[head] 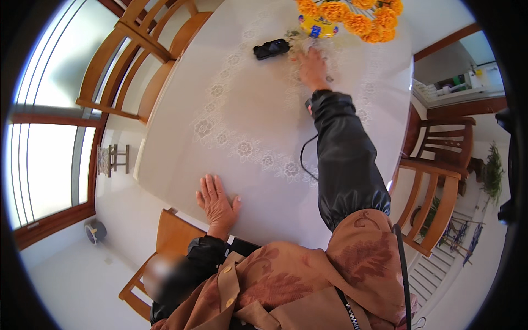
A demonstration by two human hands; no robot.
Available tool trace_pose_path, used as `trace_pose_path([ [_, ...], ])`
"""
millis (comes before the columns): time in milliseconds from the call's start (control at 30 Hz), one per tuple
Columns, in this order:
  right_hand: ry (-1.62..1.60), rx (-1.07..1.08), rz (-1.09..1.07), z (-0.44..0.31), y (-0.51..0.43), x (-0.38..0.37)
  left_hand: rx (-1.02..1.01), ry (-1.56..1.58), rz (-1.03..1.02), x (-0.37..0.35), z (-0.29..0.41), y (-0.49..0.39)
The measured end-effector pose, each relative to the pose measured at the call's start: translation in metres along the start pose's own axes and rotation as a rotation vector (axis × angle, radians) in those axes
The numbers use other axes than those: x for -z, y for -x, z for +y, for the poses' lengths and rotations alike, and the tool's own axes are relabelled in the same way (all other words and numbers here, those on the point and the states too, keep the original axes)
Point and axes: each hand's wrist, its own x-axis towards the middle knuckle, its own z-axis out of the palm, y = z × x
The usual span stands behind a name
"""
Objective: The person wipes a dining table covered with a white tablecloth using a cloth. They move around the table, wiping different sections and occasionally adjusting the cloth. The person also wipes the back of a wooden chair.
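My left hand (218,208) rests palm down on the near left part of the table (264,111), fingers spread, holding nothing. My right hand (314,68) reaches far across the tabletop to a small patch of pale, dry-looking plant bits (295,37). Blur hides whether its fingers grip any of them. Left of that hand lies a black handheld device (271,49). Just beyond the fingertips stands a yellow container (317,27) with blue and red patches. Orange marigold-like flowers (357,24) spread above it and to its right.
A thin black cable (303,156) curves on the lace-patterned cover beside my right sleeve. Wooden chairs stand at the far left (142,53), near left (177,231) and right (433,206). A small dark stool (117,159) is by the left wall.
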Motion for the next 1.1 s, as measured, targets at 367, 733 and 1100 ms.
trace_pose_path([
  [367,0.118,-0.134,0.162,0.096,0.021,0.008,-0.010,-0.019,0.005,0.001,0.001,0.001],
  [733,-0.410,0.564,0.116,-0.057,0.164,0.025,-0.015,-0.079,0.033,-0.007,-0.002,0.003],
  [1100,-0.018,0.164,-0.034,0.114,0.249,0.076,-0.023,-0.088,0.032,-0.006,-0.002,0.008],
])
